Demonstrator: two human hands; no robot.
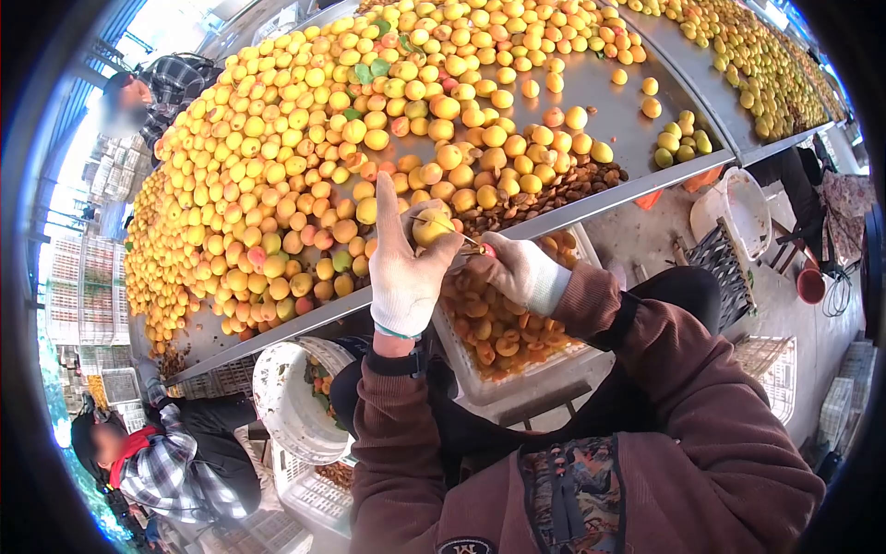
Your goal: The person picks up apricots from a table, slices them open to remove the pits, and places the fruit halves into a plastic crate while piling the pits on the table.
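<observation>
My left hand (404, 272), in a white glove, is closed around a yellow apricot (430, 228), with its index finger stretched upward. My gloved right hand (524, 274) grips a thin metal tool (472, 244) with a bit of red near its handle. Its slim end meets the apricot; whether it is a blade or a loop is too small to tell. Below both hands sits a tray of split apricots (498, 343). Just beyond the table's near rim lies a heap of brown pits (544, 199), close to whole apricots (305, 148).
The metal table (600, 102) stretches across in front, its raised edge (544, 223) near my hands. At my left stands a white bucket (281, 392); another bucket (743, 214) is at the right. Two other people (189, 471) are on the left side. Plastic crates (771, 369) stand around.
</observation>
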